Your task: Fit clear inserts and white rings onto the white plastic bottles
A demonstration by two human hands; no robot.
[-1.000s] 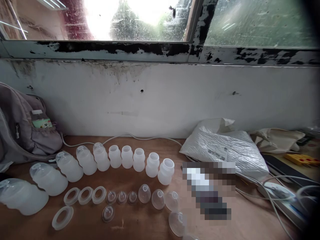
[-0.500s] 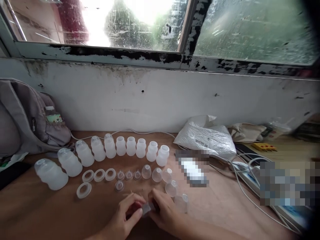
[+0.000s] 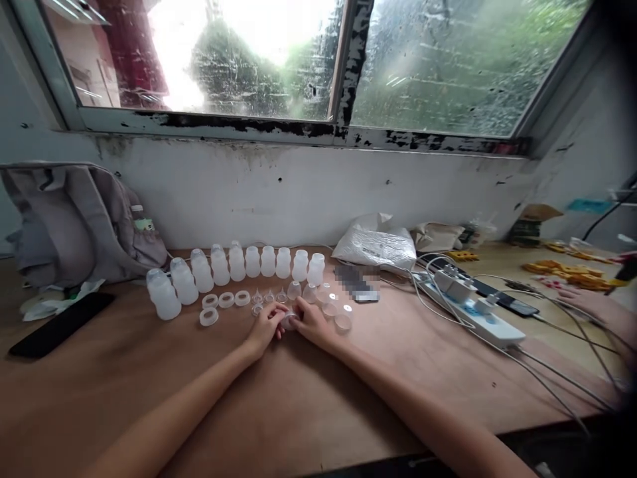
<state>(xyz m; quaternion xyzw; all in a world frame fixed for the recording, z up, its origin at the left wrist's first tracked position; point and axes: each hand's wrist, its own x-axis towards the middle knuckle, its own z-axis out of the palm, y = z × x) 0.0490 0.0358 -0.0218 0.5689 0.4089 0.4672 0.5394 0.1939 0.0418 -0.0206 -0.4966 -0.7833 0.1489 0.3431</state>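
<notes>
Left hand (image 3: 267, 325) and right hand (image 3: 309, 322), fingers curled nearly closed, pinch small translucent plastic piece (image 3: 288, 322) between them, midway between front and wall-side edges of brown wooden table (image 3: 269, 411). 4 whitish plastic rings (image 3: 209, 323) lie left; 10 frosted-white plastic bottles (image 3: 237, 265) curve along wall-side edge.

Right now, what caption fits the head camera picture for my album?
Left hand and right hand hold a small translucent piece before a curved row of bottles.

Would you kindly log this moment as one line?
left hand and right hand: holding small translucent part | nearby: rings, bottle nipples, domed caps | behind: baby bottles
</notes>
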